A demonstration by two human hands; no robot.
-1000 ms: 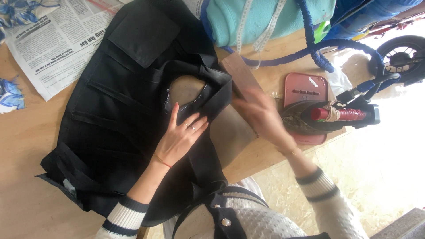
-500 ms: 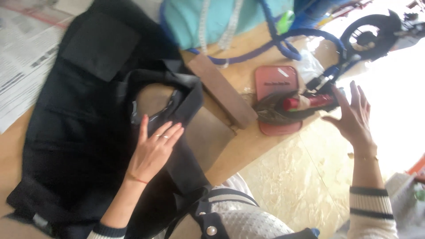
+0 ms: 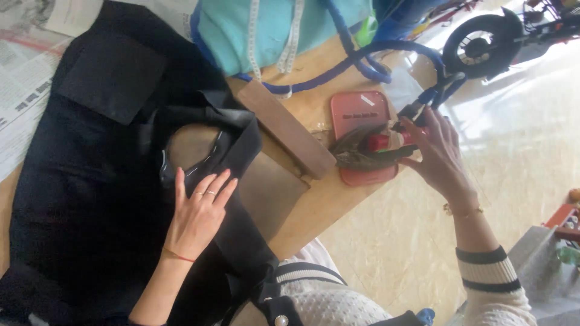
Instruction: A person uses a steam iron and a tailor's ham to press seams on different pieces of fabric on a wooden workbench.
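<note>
A black garment [image 3: 90, 181] lies spread over the wooden table [image 3: 314, 205]. My left hand [image 3: 199, 211] rests flat on it, fingers apart, beside an oval opening in the cloth [image 3: 190, 148]. A pinkish-red flat tin [image 3: 356, 111] sits near the table's right edge. Across the tin lies a dark-handled tool with a red middle [image 3: 368, 148]. My right hand [image 3: 438, 151] is at the tool's right end, with the thumb under it and the fingers over it.
A long wooden block [image 3: 284, 127] lies slanted between garment and tin. Teal fabric with a white measuring tape [image 3: 290, 24] and a blue cord [image 3: 362, 60] are at the back, newspaper [image 3: 24, 90] at the left. A black wheel [image 3: 483, 42] stands on the pale floor beyond the edge.
My right hand left the garment, swung out over the floor, then came back to the tool on the tin. My left hand stayed on the cloth.
</note>
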